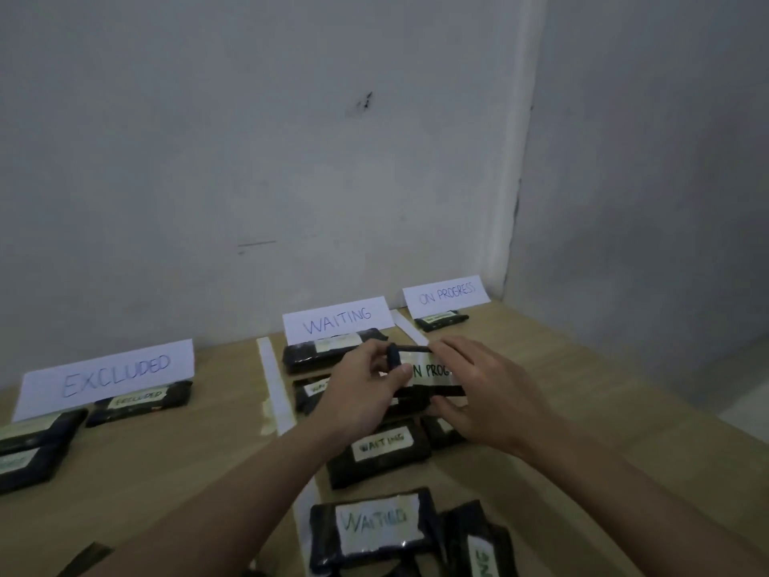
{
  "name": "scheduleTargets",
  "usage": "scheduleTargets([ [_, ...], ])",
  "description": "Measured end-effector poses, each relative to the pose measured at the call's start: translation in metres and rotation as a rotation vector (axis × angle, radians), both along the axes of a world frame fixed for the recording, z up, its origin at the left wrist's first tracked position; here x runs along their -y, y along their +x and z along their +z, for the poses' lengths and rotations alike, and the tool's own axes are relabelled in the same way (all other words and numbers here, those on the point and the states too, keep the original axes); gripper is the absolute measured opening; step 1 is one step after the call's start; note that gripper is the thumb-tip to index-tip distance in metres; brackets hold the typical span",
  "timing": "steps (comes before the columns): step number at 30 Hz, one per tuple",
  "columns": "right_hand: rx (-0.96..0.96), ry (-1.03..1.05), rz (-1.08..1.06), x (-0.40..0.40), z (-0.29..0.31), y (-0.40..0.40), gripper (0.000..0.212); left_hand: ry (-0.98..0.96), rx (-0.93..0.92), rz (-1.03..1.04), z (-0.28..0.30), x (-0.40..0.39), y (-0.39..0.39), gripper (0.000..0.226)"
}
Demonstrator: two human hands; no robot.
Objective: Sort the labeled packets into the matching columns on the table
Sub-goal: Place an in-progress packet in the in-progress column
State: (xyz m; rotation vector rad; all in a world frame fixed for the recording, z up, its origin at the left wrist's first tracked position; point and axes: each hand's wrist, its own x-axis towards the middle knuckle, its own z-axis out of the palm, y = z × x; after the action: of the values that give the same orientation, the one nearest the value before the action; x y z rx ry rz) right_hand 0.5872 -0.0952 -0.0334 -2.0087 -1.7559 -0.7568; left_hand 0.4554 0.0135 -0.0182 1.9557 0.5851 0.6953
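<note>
Hands, left (362, 389) & right (487, 393), both pinch ON PROGRESS packet (428, 374) by opposite ends; looks light, floppy, slick wrap, so end grip suits.

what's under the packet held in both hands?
Under the held ON PROGRESS packet: parts of two black packets, one labeled WAITING, one at right whose label is mostly covered. The hands hide the rest.

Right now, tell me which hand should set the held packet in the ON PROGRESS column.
Right. The right hand already grips the packet on the side nearer the ON PROGRESS sign; the left hand would reach across.
</note>
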Motion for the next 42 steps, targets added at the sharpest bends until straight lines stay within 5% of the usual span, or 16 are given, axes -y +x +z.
scheduleTargets([
  [8,0.01,-0.089,-0.153,-0.026,-0.008,0.13,0.039,0.379,-0.236,-0.085,-0.01,-0.029,0.095,0.051],
  [16,-0.062,-0.342,-0.443,-0.082,-0.028,0.251,0.047,0.869,-0.537,-0.221,-0.017,-0.056,0.171,0.049],
  [29,-0.2,-0.592,-0.48,-0.147,-0.052,0.306,0.042,0.921,-0.554,-0.267,-0.048,-0.065,0.204,0.044],
  [37,-0.169,-0.493,-0.45,-0.119,-0.046,0.272,0.061,0.92,-0.578,-0.263,-0.037,-0.061,0.193,0.045],
  [42,-0.125,-0.429,-0.307,-0.078,-0.024,0.222,0.054,0.962,-0.611,-0.247,-0.02,-0.05,0.159,0.046],
])
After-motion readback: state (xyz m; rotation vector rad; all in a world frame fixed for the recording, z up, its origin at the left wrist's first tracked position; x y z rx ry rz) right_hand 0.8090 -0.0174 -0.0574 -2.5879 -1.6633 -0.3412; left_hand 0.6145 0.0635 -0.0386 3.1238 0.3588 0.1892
